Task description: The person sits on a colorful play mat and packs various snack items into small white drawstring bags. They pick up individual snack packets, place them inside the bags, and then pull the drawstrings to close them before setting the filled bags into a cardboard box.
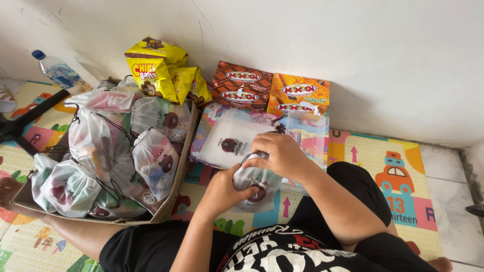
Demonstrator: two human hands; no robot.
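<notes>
A: Status on the hands?

B: Left hand (220, 194) cups the drawstring pouch (256, 187) from below, fingers closed round its body. Right hand (278, 153) pinches the gathered neck on top. Pouch sits between both, over the lap.

A: Handling?

B: Looks light, soft, thin translucent fabric, likely slippery. Best grip: neck or cord.

A: Containers?

B: Cardboard box (174, 194) left of the left hand, packed with filled pouches (151, 156). Flat empty pouches (227, 136) just beyond the right hand.

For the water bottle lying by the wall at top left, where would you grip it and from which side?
Probably around the mid-body of the bottle, coming from above. It lies tilted against the wall, blue cap toward the upper left, so the wall blocks the far side and the clear round body is the widest free part.
</notes>
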